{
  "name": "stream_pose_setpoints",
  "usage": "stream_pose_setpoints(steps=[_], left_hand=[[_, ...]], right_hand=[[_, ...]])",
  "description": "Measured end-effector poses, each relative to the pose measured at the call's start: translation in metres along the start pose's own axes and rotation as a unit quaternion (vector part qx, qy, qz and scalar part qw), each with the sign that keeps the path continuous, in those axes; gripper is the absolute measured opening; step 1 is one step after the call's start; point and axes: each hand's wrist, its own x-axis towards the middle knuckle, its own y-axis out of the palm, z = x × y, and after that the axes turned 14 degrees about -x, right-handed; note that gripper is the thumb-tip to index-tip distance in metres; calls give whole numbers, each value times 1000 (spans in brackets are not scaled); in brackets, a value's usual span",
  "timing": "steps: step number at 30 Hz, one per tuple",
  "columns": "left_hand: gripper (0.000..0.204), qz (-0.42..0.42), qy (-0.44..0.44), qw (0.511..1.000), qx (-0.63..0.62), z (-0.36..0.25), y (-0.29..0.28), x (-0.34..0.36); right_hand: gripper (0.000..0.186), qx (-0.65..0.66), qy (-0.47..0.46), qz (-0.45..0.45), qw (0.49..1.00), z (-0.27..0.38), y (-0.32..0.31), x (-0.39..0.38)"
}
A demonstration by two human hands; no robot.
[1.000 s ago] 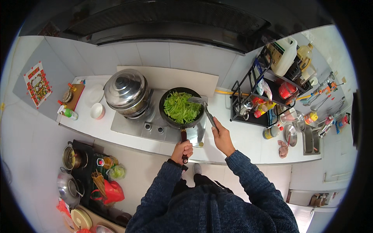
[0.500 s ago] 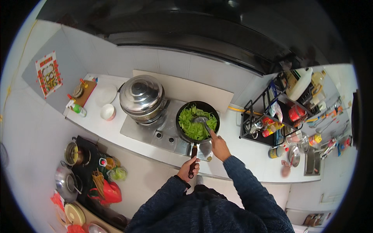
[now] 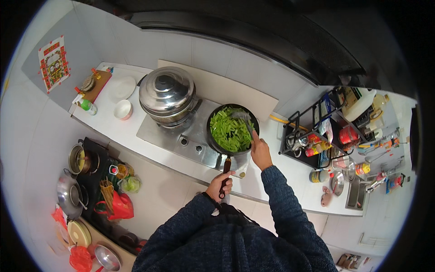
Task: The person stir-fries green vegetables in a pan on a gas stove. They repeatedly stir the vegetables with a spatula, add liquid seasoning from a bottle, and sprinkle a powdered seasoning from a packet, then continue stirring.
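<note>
A dark frying pan (image 3: 212,141) stands on the right side of the steel gas stove (image 3: 156,134), filled with cut green vegetable pieces (image 3: 230,133). My left hand (image 3: 219,185) is closed around the pan's dark brown handle (image 3: 226,166). With my right hand (image 3: 261,154) I grip a metal spatula (image 3: 242,116) by its handle. The spatula's blade lies at the far right of the pan, against the greens. Where its handle meets my palm is hidden by my fingers.
Left of the pan stands a large lidded steel pot (image 3: 166,96). A white bowl (image 3: 123,109) and a white plate (image 3: 122,87) sit farther left. On the right, a black rack (image 3: 294,156) holds bottles and packets beside the sink (image 3: 356,192). The range hood (image 3: 253,31) overhangs the stove.
The spatula blade has moved from the middle of the greens to the pan's far right side, and my right hand has shifted with it. My left hand keeps the handle. The view has tilted.
</note>
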Motion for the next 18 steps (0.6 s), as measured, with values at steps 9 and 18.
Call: stream_pose_setpoints(steps=[9, 18], left_hand=[[18, 3, -20, 1000, -7, -6, 12, 9], [23, 44, 27, 991, 122, 15, 91, -26]], right_hand=[[47, 226, 164, 117, 953, 23, -28, -99], [48, 234, 153, -18, 960, 29, -99, -120]])
